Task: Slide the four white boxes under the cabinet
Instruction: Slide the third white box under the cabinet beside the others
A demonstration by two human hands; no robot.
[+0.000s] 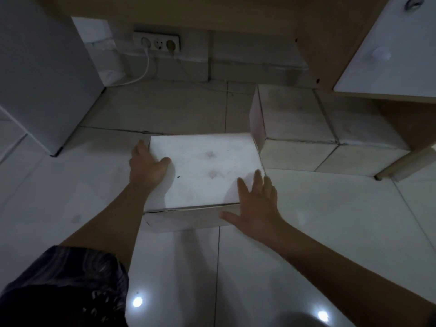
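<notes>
A white box (203,171) sits on the tiled floor in the middle of the head view. My left hand (146,166) grips its left edge, thumb on the lid. My right hand (257,204) lies flat over its near right corner, fingers spread. Behind it and to the right, a second white box (292,112) stands in the shadow below the wooden cabinet (311,55), and a third white box (358,123) lies beside it, further under the cabinet. The held box's far right corner touches the second box.
A white appliance (42,67) stands at the left. A wall socket strip (155,43) with a white cable sits at the back. The cabinet's white door (396,48) hangs open at the right, and a cabinet leg (401,164) rests on the floor.
</notes>
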